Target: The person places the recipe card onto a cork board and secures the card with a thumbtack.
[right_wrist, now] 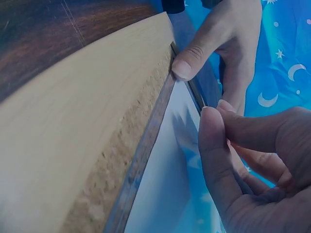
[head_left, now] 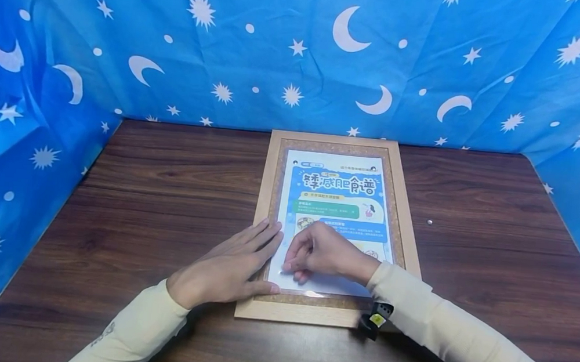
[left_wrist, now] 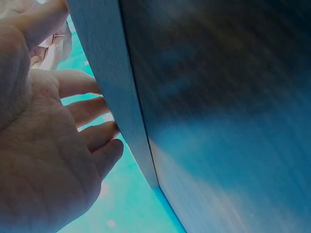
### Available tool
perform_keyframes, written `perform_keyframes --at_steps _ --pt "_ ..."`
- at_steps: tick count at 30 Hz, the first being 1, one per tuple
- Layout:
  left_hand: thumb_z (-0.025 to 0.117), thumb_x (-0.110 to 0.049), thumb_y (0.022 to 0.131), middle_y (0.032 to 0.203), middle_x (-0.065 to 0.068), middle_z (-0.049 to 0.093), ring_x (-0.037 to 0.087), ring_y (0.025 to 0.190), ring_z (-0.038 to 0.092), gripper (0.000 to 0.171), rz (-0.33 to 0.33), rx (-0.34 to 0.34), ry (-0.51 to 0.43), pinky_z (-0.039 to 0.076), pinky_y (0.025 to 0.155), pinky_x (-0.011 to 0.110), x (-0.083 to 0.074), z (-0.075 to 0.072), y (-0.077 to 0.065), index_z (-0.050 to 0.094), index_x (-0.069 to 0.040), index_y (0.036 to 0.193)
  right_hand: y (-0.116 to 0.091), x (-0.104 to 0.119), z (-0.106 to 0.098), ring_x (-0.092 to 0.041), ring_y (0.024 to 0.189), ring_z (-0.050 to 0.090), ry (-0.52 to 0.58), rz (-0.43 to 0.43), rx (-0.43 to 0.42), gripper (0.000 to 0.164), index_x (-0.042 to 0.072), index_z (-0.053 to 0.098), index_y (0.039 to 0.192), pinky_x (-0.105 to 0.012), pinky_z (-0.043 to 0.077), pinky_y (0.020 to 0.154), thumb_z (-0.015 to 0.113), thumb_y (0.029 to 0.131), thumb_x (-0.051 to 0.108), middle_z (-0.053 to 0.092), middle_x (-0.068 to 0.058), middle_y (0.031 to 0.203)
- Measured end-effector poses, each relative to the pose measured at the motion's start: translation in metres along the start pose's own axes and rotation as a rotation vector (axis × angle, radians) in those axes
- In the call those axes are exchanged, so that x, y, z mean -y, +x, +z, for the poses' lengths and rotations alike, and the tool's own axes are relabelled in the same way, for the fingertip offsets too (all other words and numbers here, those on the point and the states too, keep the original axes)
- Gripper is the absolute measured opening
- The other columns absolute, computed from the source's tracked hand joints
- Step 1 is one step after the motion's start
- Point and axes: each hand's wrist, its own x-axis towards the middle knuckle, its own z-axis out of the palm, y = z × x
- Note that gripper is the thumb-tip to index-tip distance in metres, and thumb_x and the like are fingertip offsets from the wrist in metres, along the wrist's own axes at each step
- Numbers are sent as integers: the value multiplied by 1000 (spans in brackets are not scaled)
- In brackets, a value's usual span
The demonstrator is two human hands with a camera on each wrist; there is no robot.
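Observation:
A wood-framed cork board [head_left: 264, 202] lies flat on the table with a blue-and-white printed poster [head_left: 339, 181] over its cork. Two small round tacks sit in the poster's top corners. My left hand [head_left: 226, 268] rests on the board's left side, fingers extended, thumb at the poster's lower left corner; in the left wrist view its fingers [left_wrist: 87, 110] lie along the frame edge. Above that lower left corner, my right hand [head_left: 322, 251] pinches a small thumbtack between thumb and forefinger. The fingertips [right_wrist: 213, 124] mostly cover it in the right wrist view.
A small shiny tack [head_left: 430, 222] lies on the dark wood table [head_left: 174, 181], right of the board. A blue cloth [head_left: 260, 56] with white moons and stars hangs behind and at both sides. A dark wrist device [head_left: 373, 320] hangs under the right sleeve.

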Motion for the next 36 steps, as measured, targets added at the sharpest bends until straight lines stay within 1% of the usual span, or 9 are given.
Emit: perform_keyframes --at_steps 4,7,10,15,18,20,22,31,36 --pt "60 -57 96 167 18 15 34 155 5 91 -6 6 0 13 124 49 0 0 0 26 0 158 2 2 3 -21 59 71 16 25 3 6 -2 73 83 -35 62 63 76 84 -7 73 -14 72" --pt "60 -57 96 167 17 15 33 155 5 91 -14 13 -6 13 124 49 0 0 1 27 0 159 3 3 4 -20 59 71 28 36 16 6 -4 73 85 -35 62 63 74 85 -10 73 -15 72" --pt "60 -57 96 167 17 14 32 155 4 91 -18 18 -6 12 124 48 0 0 1 26 0 159 4 3 4 -19 59 70 38 44 35 9 -7 73 87 -35 62 64 69 85 -16 73 -16 73" --pt "61 -57 96 167 17 15 33 155 4 91 -18 21 0 12 124 48 0 -1 1 27 0 158 5 3 5 -17 59 69 10 37 59 17 -8 73 89 -34 62 64 62 84 -20 73 -15 74" --pt "61 -57 96 167 18 15 33 155 5 91 -13 21 1 12 124 48 0 -2 1 27 1 158 6 3 6 -17 59 69 -8 34 61 18 -7 73 89 -33 62 63 61 84 -20 73 -14 74" --pt "61 -57 96 167 17 15 33 155 5 91 -11 21 0 12 124 48 -1 -2 1 27 1 158 7 3 7 -17 59 69 -17 37 59 15 -7 74 88 -34 62 62 64 85 -18 73 -13 73" --pt "61 -57 96 167 17 15 33 155 4 91 -11 21 -1 13 124 48 -1 -2 1 26 1 158 7 3 7 -18 58 69 -27 42 55 16 -6 74 87 -34 62 61 64 85 -18 73 -13 72" --pt "62 -57 95 168 16 15 33 155 5 93 -14 14 -6 13 124 48 -2 -2 1 27 1 158 12 7 7 -17 56 67 -142 51 66 20 1 75 78 -31 60 56 62 83 -15 71 -8 67" --pt "62 -56 95 167 18 15 33 155 5 93 -14 16 -9 12 124 48 -2 -3 0 26 2 158 13 6 6 -18 57 68 -133 65 68 16 1 73 79 -32 61 57 64 81 -12 71 -9 68"
